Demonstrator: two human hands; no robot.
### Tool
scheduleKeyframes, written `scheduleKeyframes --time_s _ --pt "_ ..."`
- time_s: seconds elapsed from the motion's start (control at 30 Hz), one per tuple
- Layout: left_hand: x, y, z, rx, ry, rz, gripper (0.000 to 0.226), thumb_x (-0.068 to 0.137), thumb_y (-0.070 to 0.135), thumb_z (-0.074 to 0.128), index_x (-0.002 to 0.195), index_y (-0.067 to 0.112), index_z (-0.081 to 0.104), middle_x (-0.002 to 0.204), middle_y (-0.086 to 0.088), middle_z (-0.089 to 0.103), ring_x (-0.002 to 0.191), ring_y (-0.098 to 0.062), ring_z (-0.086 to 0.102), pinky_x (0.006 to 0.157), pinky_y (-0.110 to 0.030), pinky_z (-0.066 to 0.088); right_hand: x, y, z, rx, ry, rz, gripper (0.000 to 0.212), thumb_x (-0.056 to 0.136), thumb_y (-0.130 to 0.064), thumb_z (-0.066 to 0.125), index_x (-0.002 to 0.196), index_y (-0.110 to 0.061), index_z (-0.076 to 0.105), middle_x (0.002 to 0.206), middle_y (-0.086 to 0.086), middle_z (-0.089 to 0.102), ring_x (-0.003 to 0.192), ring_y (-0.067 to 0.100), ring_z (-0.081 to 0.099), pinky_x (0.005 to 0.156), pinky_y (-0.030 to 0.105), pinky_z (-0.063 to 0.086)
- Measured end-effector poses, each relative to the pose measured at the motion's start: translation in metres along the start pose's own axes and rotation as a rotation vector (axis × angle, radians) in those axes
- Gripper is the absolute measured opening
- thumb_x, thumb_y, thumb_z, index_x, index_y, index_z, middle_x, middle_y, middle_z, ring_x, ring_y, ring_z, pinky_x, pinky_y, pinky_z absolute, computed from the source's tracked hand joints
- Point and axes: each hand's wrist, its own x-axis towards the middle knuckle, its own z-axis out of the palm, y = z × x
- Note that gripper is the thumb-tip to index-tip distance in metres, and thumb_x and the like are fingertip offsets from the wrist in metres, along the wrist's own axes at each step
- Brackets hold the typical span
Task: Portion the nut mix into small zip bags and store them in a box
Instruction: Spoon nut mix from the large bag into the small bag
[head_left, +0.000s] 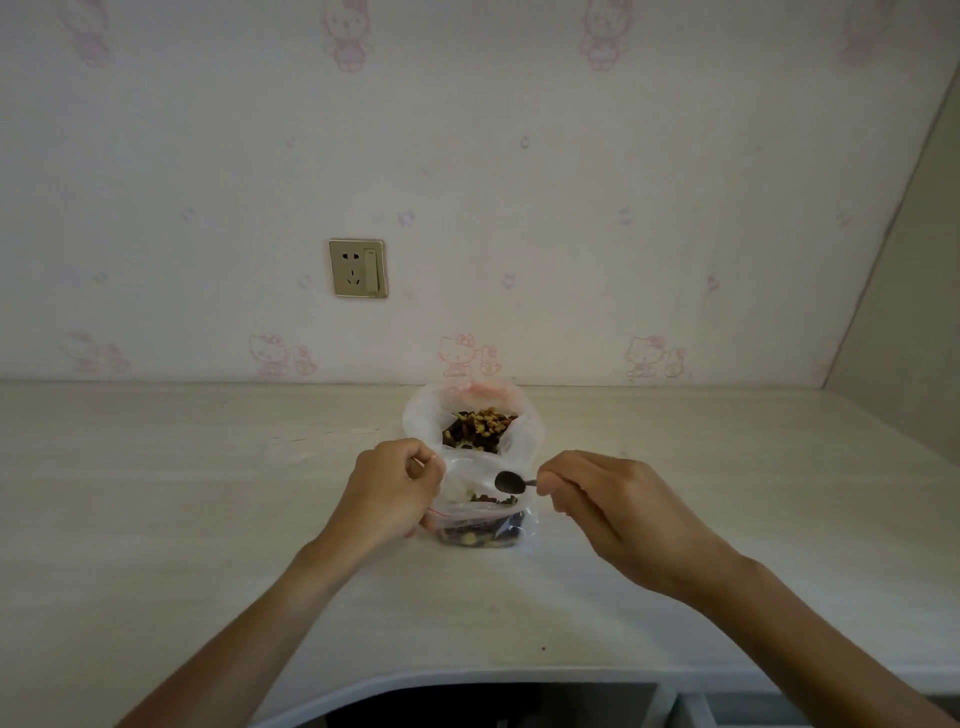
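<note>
left hand (387, 488) pinching open small clear red-zip plastic bag (480, 512) on pale desk (208, 519) | right hand (613, 506) gripping dark metal spoon (511, 482) over its mouth | bag limp, slippery, likely best held at rim | large clear nut-mix bag (475, 423) just behind

Small zip bag (480, 512) on tabletop (208, 519), directly before big nut-mix bag (470, 421). Left hand (392, 486) at its left, spoon (511, 482) above its mouth. Wall socket (358, 268) behind, leftward.

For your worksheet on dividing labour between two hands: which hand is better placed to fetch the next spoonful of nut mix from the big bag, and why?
The right hand. It already pinches the spoon, whose bowl hovers over the small zip bag, just in front of the big bag. The left hand grips the small bag's mouth, holding it open.
</note>
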Motion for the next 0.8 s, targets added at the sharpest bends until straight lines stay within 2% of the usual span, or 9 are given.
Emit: scheduleKeyframes --time_s 0.13,0.2,0.23,0.3,0.4,0.5,0.63,0.73,0.8 --pt "0.000 -0.001 0.000 -0.046 -0.020 -0.041 0.022 0.102 0.029 0.061 0.085 0.019 0.071 0.069 0.002 0.075 0.051 -0.020 0.073 0.041 -0.027 0.051 0.003 0.005 0.009 0.360 0.127 0.216 0.033 0.109 -0.036 0.037 0.088 -0.025 0.060 0.073 -0.008 0.064 0.060 0.011 0.058 0.056 0.017 0.042" --pt "0.000 -0.003 0.000 -0.054 -0.008 -0.052 0.028 0.103 0.037 0.060 0.084 0.019 0.071 0.067 0.003 0.076 0.054 -0.020 0.074 0.046 -0.030 0.053 0.007 0.007 0.016 0.524 0.199 0.322 0.034 0.109 -0.032 0.038 0.087 -0.023 0.062 0.073 -0.001 0.067 0.053 0.015 0.055 0.049 0.028 0.044" --pt "0.002 -0.005 -0.001 -0.059 0.011 -0.056 0.031 0.102 0.040 0.060 0.084 0.018 0.072 0.066 0.003 0.075 0.055 -0.019 0.074 0.050 -0.032 0.054 0.010 0.009 0.020 0.607 0.238 0.378 0.035 0.109 -0.030 0.039 0.087 -0.019 0.063 0.072 0.004 0.067 0.054 0.026 0.056 0.046 0.035 0.045" --pt "0.007 -0.011 -0.003 -0.063 0.065 -0.063 0.033 0.103 0.041 0.059 0.084 0.017 0.072 0.068 0.002 0.075 0.055 -0.015 0.073 0.058 -0.033 0.053 0.016 0.013 0.027 0.740 0.323 0.482 0.036 0.111 -0.026 0.039 0.088 -0.011 0.063 0.068 0.008 0.066 0.058 0.041 0.056 0.042 0.036 0.043" --pt "0.018 -0.020 -0.005 -0.092 0.129 -0.085 0.025 0.103 0.039 0.060 0.088 0.020 0.070 0.078 0.002 0.075 0.054 -0.014 0.073 0.058 -0.034 0.054 0.026 0.020 0.037 0.859 0.424 0.625 0.037 0.111 -0.025 0.039 0.090 -0.005 0.061 0.065 0.008 0.064 0.055 0.030 0.057 0.040 0.029 0.041" --pt "0.031 -0.026 -0.002 -0.114 0.164 -0.147 0.017 0.100 0.039 0.064 0.098 0.022 0.064 0.089 0.004 0.073 0.056 -0.009 0.073 0.061 -0.033 0.054 0.038 0.027 0.045 0.907 0.469 0.707 0.035 0.112 -0.024 0.039 0.091 -0.007 0.061 0.064 0.005 0.064 0.053 0.020 0.058 0.039 0.029 0.039" --pt "0.046 -0.027 0.005 -0.118 0.164 -0.195 0.032 0.098 0.046 0.065 0.115 0.021 0.053 0.096 0.011 0.066 0.057 0.001 0.070 0.061 -0.026 0.047 0.050 0.038 0.059 0.816 0.458 0.768 0.037 0.112 -0.026 0.038 0.091 -0.006 0.062 0.065 0.005 0.065 0.052 0.020 0.058 0.040 0.026 0.038" --pt "0.053 -0.027 0.013 -0.094 0.164 -0.182 0.029 0.096 0.041 0.069 0.108 0.019 0.057 0.090 0.011 0.067 0.059 0.001 0.068 0.064 -0.024 0.048 0.056 0.044 0.069 0.728 0.443 0.757 0.038 0.112 -0.026 0.037 0.090 -0.005 0.061 0.067 0.010 0.065 0.051 0.020 0.058 0.043 0.020 0.040" --pt "0.056 -0.029 0.017 -0.054 0.172 -0.168 0.029 0.093 0.038 0.071 0.101 0.011 0.064 0.086 0.005 0.071 0.074 -0.007 0.069 0.072 -0.032 0.055 0.057 0.048 0.076 0.660 0.430 0.743 0.039 0.112 -0.027 0.036 0.088 -0.006 0.060 0.067 0.014 0.064 0.050 0.020 0.058 0.045 0.022 0.042"
